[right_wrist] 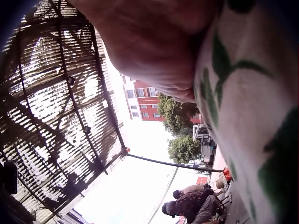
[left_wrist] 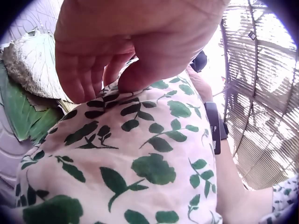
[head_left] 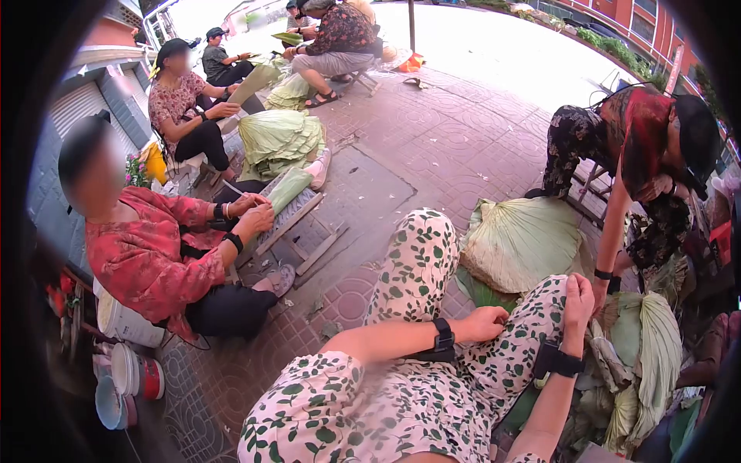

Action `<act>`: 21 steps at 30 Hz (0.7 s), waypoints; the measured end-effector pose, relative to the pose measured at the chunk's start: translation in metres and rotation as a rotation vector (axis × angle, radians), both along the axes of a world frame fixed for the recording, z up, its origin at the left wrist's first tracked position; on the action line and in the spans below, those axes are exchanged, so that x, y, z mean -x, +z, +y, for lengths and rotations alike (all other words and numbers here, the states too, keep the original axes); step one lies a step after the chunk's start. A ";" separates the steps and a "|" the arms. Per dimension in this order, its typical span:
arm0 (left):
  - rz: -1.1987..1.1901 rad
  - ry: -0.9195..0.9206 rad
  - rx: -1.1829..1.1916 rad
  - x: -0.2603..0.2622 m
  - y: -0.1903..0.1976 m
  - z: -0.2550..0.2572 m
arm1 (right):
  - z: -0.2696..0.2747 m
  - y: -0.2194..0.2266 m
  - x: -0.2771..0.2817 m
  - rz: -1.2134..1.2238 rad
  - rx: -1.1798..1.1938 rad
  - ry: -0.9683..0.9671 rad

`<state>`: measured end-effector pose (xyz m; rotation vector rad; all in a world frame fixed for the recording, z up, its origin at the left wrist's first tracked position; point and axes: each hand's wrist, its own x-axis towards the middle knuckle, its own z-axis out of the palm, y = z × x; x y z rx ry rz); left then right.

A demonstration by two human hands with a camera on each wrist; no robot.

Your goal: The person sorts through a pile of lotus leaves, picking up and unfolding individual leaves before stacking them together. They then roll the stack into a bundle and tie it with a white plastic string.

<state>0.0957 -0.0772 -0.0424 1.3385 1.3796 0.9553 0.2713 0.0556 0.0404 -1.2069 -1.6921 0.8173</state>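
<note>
My left hand (head_left: 480, 324) rests on the leaf-print trousers (head_left: 417, 258) between the knees; in the left wrist view the left hand (left_wrist: 135, 42) touches the printed cloth (left_wrist: 152, 168) with fingers loosely bent, holding nothing visible. On the outer side of the other knee lies my right hand (head_left: 577, 305), against the cloth. The right wrist view shows only part of the right hand (right_wrist: 154, 46) beside the cloth (right_wrist: 252, 93); its fingertips are hidden there. A fan of large pale green leaves (head_left: 525, 243) lies on the ground past the knees.
A person in dark red (head_left: 644, 139) bends at the right, one arm reaching down by my right hand, over piled leaves (head_left: 656, 363). At left a seated person in red (head_left: 154, 247) handles a leaf near a wooden stool (head_left: 320, 251). Buckets (head_left: 127, 370) stand lower left; others sit farther back.
</note>
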 end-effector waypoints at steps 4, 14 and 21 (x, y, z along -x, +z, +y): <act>0.037 0.003 -0.050 -0.005 0.006 -0.010 | 0.003 0.004 -0.008 0.002 0.014 -0.013; -0.272 -0.151 0.235 0.014 -0.017 -0.027 | -0.029 0.007 -0.039 -0.019 -0.058 -0.190; -0.356 -0.136 0.229 0.041 0.018 -0.011 | -0.053 0.004 -0.073 0.087 -0.023 -0.276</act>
